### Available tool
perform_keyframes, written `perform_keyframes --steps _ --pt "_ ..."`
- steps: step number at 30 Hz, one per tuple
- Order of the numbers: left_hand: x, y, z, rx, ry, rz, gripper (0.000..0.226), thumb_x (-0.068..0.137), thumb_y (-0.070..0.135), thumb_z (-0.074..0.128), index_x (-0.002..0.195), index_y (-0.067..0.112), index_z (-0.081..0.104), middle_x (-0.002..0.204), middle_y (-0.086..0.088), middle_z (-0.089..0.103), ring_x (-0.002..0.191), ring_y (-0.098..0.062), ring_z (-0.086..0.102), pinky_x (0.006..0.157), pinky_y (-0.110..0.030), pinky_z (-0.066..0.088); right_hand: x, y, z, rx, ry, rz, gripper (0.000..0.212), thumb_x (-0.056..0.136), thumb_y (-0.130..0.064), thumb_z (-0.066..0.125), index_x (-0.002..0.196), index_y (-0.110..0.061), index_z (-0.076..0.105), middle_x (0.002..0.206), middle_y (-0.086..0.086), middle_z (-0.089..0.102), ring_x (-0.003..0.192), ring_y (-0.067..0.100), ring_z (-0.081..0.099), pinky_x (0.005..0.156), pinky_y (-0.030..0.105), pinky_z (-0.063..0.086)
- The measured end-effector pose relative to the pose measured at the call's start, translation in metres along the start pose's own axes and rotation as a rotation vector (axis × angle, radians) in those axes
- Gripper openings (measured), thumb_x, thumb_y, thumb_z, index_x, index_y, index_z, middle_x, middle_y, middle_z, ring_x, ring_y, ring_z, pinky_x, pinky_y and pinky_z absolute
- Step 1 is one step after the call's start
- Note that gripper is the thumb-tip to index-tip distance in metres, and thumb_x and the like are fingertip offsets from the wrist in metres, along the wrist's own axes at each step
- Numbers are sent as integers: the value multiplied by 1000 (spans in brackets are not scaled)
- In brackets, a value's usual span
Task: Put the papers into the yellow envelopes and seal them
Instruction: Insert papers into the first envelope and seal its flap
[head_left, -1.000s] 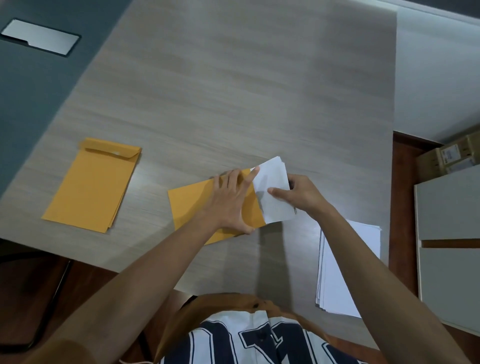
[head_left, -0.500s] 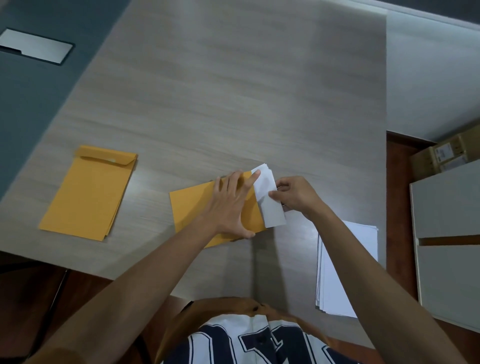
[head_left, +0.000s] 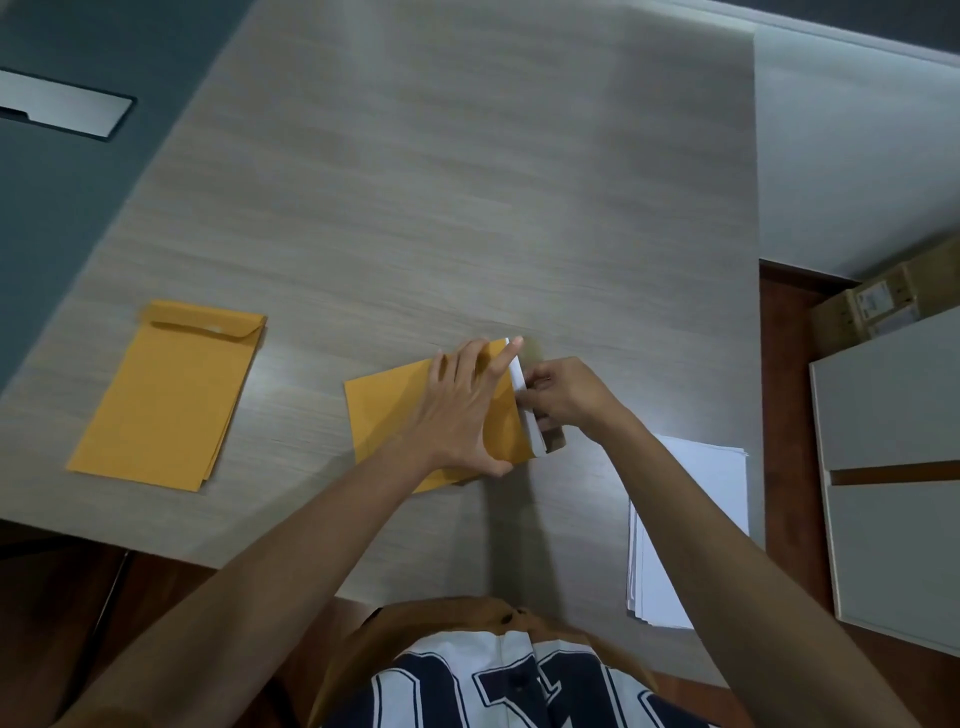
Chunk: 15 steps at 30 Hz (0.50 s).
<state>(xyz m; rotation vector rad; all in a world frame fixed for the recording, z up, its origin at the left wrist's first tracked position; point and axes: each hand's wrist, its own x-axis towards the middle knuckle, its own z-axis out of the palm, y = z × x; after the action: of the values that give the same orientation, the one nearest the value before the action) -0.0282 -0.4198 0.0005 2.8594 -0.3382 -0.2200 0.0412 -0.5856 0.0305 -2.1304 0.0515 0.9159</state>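
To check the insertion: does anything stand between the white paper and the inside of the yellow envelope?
Nothing visible does. The right hand pinches the white paper at the mouth of the yellow envelope, which the left hand presses flat; only a narrow strip shows outside.

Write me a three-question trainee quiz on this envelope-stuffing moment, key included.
1. True or false: the left hand lies flat on the yellow envelope.
2. Where on the table is the stack of white sheets? A) far left B) right edge, near the person C) far corner
3. Fill in: the right hand pinches the white ____ at the envelope's mouth.
Key: 1 true; 2 B; 3 paper.
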Motion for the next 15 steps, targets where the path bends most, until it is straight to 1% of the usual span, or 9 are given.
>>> perform_keyframes --steps 2,4,6,9,12,15 --pt "-1 -1 0 -10 -3 0 147 44 79 69 153 28 -14 151 -17 23 142 -32 24 111 -56 28 -1 0 -4 79 7 41 16 84 -12 74 99 -7 72 85 12 73 70 21 72 62 29 61" --pt "-2 1 0 -12 -3 8 147 44 77 70 153 28 -14 152 -17 22 142 -32 23 111 -57 28 -2 0 -5 83 12 53 15 84 -10 75 98 -6 71 80 12 71 66 21 72 58 27 59" --pt "-3 3 -1 -15 -12 13 147 45 76 72 153 29 -15 152 -18 21 143 -33 21 112 -57 27 -3 -2 -3 79 2 50 15 85 -9 74 98 -3 70 80 14 71 66 23 72 59 30 60" --pt "-1 7 -2 -17 -16 14 147 45 73 73 153 29 -16 152 -17 21 143 -33 20 112 -58 25 -3 -6 2 94 -34 59 13 87 -1 68 100 0 70 85 18 72 71 28 72 67 37 62" --pt "-1 7 -4 -22 -24 12 146 46 71 74 152 29 -17 152 -17 20 143 -34 19 113 -58 24 -4 -9 7 91 -39 64 17 88 3 63 104 -1 70 85 18 71 72 29 71 66 38 62" --pt "-3 5 -4 -28 -20 -1 146 46 72 73 152 28 -17 152 -17 20 144 -33 19 113 -57 24 -3 -9 8 115 -30 75 18 88 1 66 106 -1 71 91 20 71 76 31 72 66 37 62"
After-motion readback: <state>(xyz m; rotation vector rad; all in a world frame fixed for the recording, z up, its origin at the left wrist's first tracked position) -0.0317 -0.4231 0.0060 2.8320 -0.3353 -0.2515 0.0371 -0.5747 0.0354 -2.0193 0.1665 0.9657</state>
